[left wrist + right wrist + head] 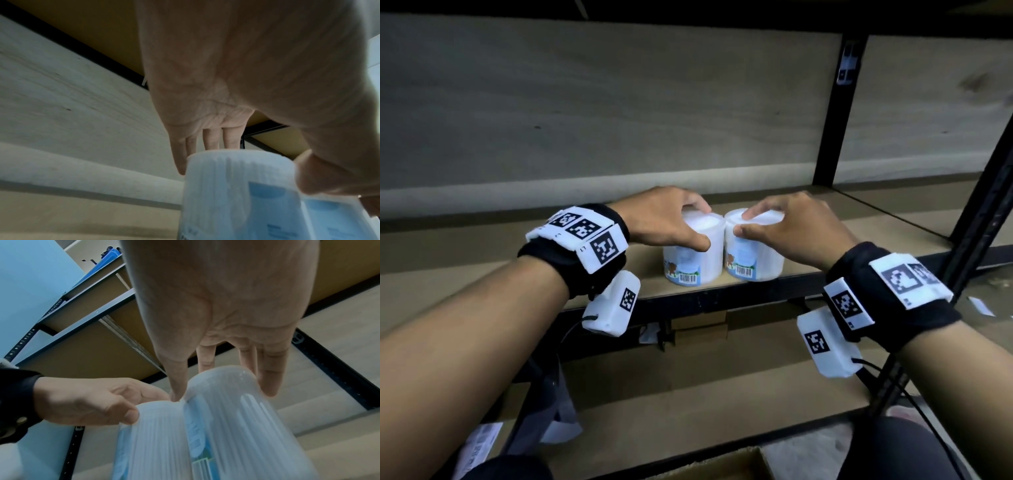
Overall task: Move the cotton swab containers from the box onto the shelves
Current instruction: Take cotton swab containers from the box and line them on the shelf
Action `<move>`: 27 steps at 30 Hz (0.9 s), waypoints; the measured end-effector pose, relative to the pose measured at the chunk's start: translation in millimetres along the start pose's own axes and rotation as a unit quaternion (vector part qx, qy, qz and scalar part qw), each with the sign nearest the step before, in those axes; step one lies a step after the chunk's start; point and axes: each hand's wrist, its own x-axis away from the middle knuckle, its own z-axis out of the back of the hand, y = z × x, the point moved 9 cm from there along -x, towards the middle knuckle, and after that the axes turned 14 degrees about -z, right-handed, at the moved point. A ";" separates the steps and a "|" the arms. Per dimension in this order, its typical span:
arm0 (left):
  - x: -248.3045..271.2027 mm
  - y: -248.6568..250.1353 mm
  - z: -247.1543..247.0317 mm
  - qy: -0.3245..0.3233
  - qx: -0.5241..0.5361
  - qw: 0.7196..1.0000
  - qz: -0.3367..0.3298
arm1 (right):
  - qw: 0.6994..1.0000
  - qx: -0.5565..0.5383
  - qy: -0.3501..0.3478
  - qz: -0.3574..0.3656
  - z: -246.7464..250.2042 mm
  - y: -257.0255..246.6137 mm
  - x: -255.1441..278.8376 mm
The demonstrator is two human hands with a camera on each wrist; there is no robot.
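Two white cotton swab containers with blue labels stand side by side, touching, near the front edge of the middle shelf [517, 284]. My left hand [702, 225] grips the left container [690, 263] from above, thumb on the near side and fingers over the far rim. My right hand [756, 219] grips the right container [755, 260] by its lid in the same way. The left wrist view has the left hand [246, 159] round the left container [236, 194]. In the right wrist view the right hand [222, 386] clasps the right container [246, 426] beside the left container [156, 443].
A black upright post [835, 120] stands behind and to the right of the containers. A slanted black frame bar [976, 212] runs close to my right wrist. A lower shelf [688, 404] lies underneath. The corner of a cardboard box [722, 469] shows at the bottom.
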 end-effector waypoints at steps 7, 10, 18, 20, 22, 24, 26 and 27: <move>3.0 9.7 9.3 0.013 -0.090 0.995 -0.040 | 0.992 0.107 -0.002 0.071 18.4 -24.0 13.1; 2.1 17.3 11.5 0.008 -0.120 0.992 -0.045 | 0.988 0.132 -0.010 0.082 15.3 -31.5 19.4; -3.5 19.6 12.7 -0.010 -0.122 0.991 -0.049 | 0.985 0.156 0.015 0.074 13.6 -33.7 17.8; -5.9 17.8 12.9 -0.017 -0.117 0.992 -0.051 | 0.984 0.159 0.005 0.079 13.8 -36.6 15.3; -9.3 16.3 13.2 -0.025 -0.119 0.991 -0.053 | 0.983 0.166 -0.008 0.081 13.0 -39.3 11.2; -14.5 15.1 13.6 -0.033 -0.132 0.989 -0.055 | 0.983 0.167 -0.024 0.077 11.4 -40.4 5.3; -22.4 12.8 14.2 -0.040 -0.142 0.987 -0.057 | 0.982 0.172 -0.035 0.070 9.1 -40.8 -2.7; -27.7 11.0 13.5 -0.044 -0.144 0.987 -0.056 | 0.981 0.176 -0.037 0.068 7.2 -40.2 -8.1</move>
